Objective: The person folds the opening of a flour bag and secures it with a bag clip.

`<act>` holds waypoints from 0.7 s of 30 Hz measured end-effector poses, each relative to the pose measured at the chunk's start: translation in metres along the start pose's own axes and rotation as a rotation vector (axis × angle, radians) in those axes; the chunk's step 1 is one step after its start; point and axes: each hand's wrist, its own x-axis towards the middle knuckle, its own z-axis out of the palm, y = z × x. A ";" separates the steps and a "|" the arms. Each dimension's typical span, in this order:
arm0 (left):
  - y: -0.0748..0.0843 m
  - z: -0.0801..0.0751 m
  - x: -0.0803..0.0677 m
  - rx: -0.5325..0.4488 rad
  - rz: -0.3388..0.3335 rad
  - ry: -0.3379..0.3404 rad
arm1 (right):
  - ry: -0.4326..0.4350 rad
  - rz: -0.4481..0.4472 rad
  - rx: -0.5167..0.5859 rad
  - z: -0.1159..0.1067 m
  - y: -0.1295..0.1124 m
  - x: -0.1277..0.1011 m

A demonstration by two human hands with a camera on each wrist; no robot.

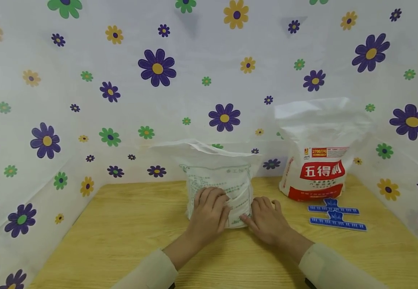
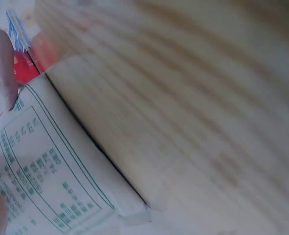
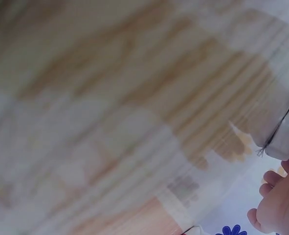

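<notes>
White plastic bag [image 1: 220, 180] with green print, upright at centre of wooden desk [image 1: 122, 233], top edge loose and flopped open toward the back. Contents unseen.

Left hand [image 1: 209, 212]: palm flat against front face of bag, fingers [image 1: 212, 196] straight and spread, pressing, gripping nothing. Left wrist view: green-printed panel [image 2: 41, 171] close up, bag's lower edge meeting the desk [image 2: 193, 107]; much blur.

Right hand [image 1: 266, 220]: at lower right corner of bag, fingers mostly straight and resting on desk, forefinger tip touching the bag's base; holding nothing, as far as shown. Right wrist view too blurred to add detail beyond curled finger ends [image 3: 274, 205] at frame edge and wood grain.

Nearby, not touched: larger white bag with red label [image 1: 319, 160], upright at back right; two blue clips [image 1: 335, 214], side by side on desk in front of it, just right of right hand. Flowered cloth [image 1: 158, 68] as backdrop on three sides.

Handling note, by judgement: soft, slack bag, likely to slump or tip under uneven pressure. Best pressed evenly with both palms, base kept square on desk, air pushed upward toward the open mouth rather than sideways. Mouth kept upright to avoid spilling. Clips within easy reach of right hand.
</notes>
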 end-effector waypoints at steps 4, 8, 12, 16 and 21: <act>-0.007 -0.007 -0.005 -0.041 -0.075 0.050 | -0.026 0.003 -0.007 0.000 0.001 0.001; -0.013 -0.013 -0.012 -0.084 -0.177 0.069 | -0.028 0.003 -0.012 0.000 0.002 0.001; -0.019 -0.018 -0.023 -0.146 -0.317 0.035 | -0.031 0.009 -0.019 -0.001 0.002 0.001; -0.026 -0.021 -0.035 -0.202 -0.498 -0.006 | -0.049 0.014 -0.023 0.000 0.002 0.001; -0.035 -0.022 -0.048 -0.221 -0.669 -0.148 | -0.048 0.015 -0.032 0.002 0.002 0.001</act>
